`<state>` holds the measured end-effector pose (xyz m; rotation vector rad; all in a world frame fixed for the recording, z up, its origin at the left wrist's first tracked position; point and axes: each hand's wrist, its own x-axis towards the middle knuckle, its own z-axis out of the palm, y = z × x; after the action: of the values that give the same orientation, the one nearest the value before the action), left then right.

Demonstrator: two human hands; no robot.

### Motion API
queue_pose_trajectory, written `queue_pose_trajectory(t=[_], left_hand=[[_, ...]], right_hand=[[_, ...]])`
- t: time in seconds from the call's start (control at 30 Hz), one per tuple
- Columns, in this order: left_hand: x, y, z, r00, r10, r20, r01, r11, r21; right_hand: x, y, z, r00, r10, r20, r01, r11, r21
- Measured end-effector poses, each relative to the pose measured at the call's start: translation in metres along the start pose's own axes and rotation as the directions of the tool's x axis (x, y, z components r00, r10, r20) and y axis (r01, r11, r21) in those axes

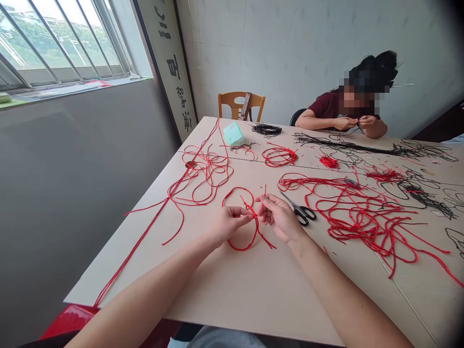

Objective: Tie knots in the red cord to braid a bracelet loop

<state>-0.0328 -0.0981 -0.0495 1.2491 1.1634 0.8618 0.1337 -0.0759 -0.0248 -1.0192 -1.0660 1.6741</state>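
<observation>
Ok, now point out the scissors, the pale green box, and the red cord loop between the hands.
scissors [306, 213], head view, on the black handles.
pale green box [234, 134], head view, on its top face.
red cord loop [250, 246], head view, on the lower curve of the loop.

Left forearm [145, 295] and right forearm [348, 299] are bare, as are left hand [230, 223] and right hand [279, 217]. Grey fabric garment [224, 338] is visible at the lower frame edge.
</observation>
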Motion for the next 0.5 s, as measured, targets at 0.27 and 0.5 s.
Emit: queue_pose_trajectory(t=[0.27,0.5], left_hand=[[-0.005,0.008,0.003,0.998,-0.063,-0.001,0.063,0.998,-0.031],[-0.008,0.016,0.004,0.984,-0.108,0.142,0.134,0.972,-0.194]], right_hand=[[0.006,0.003,-0.008,0.987,-0.078,-0.143,0.080,0.997,0.006],[0.011,-0.002,-0.015,0.953,-0.177,-0.246,0.187,0.982,0.017]])
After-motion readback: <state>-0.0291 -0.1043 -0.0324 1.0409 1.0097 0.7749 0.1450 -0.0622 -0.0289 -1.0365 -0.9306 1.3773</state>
